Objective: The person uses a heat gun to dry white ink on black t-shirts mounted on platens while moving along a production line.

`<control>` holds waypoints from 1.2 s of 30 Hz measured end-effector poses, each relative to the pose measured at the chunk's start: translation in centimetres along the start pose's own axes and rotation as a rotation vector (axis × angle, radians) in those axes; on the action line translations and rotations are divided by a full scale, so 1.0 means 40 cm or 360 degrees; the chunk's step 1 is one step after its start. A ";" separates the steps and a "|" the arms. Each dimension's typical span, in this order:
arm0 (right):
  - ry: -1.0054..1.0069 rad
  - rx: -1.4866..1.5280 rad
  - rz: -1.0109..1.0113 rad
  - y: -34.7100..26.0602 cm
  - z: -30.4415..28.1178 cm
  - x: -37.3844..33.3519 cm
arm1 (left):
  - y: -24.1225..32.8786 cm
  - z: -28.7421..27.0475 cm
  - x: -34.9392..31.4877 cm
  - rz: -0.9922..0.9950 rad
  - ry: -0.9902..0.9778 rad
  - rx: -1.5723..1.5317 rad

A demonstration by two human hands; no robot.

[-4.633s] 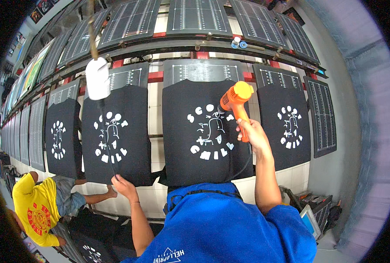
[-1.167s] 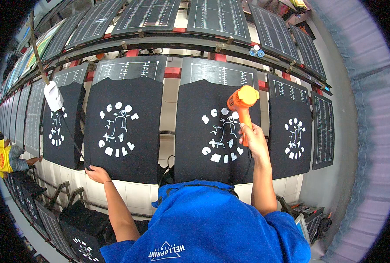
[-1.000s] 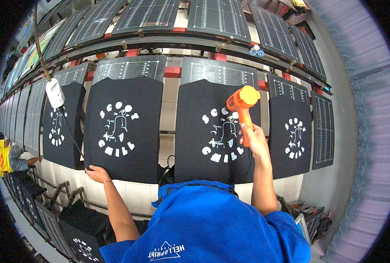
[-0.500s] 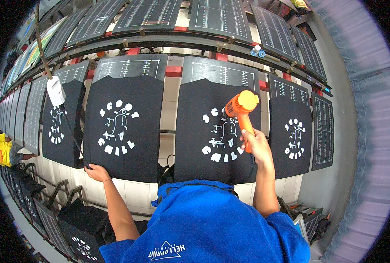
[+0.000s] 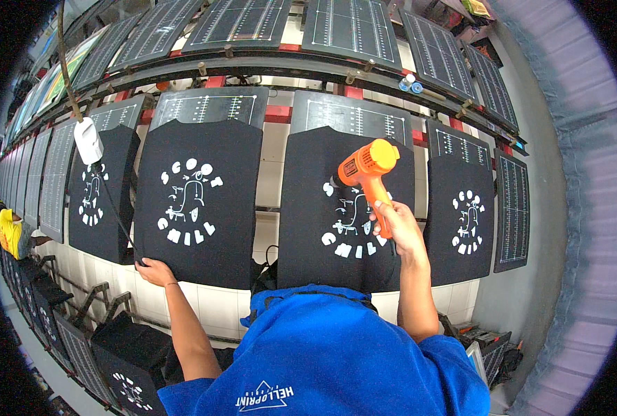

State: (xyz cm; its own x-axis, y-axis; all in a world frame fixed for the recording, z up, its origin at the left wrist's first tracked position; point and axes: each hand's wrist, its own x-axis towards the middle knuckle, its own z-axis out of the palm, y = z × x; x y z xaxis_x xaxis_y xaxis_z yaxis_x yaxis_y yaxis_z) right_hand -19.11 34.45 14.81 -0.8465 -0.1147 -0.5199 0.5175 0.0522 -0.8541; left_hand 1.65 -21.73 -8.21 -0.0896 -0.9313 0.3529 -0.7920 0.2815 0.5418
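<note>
My right hand [image 5: 400, 227] is wrapped round the handle of an orange heat gun [image 5: 371, 165]. Its dark nozzle points left and down over the white print on a black T-shirt [image 5: 300, 222], covering part of the upper lettering. I cannot tell how high above the cloth the nozzle is. In my left hand [image 5: 157, 272], closed, is a black cable [image 5: 120, 222]. That cable runs up to a white socket block [image 5: 88, 141], which hangs on a cord above the far-left shirt. A second printed black T-shirt [image 5: 233, 222] lies just right of my left hand.
More printed black shirts lie on boards at the left and the right [image 5: 441, 229]. Behind them runs a dark rail [image 5: 287, 68] with small bottles [image 5: 407, 82] on it. Gridded boards [image 5: 353, 31] line the far side. Another person in a yellow top [image 5: 8, 232] is at far left.
The heat gun has swung left, and its nozzle has moved from the print's upper middle to its upper left. My left hand stays on the cable. The view has shifted slightly.
</note>
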 end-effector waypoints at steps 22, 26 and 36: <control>-0.0019 -0.0146 -0.0084 0.007 0.015 0.010 | 0.029 -0.017 -0.003 -0.0066 -0.0042 -0.0036; -0.0018 -0.0215 -0.0078 0.015 0.020 -0.003 | 0.034 -0.020 -0.005 -0.0086 -0.0049 -0.0040; -0.0002 -0.0166 -0.0045 0.007 0.000 -0.025 | 0.033 -0.025 -0.039 -0.0058 0.0014 -0.0005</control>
State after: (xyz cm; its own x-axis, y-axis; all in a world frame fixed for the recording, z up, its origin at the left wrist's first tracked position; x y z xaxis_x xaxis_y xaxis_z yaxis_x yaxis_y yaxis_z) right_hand -18.15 34.60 15.09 -0.8604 -0.1188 -0.4956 0.4774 0.1522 -0.8654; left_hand 1.37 -19.66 -7.28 -0.0556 -0.9389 0.3396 -0.7929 0.2482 0.5566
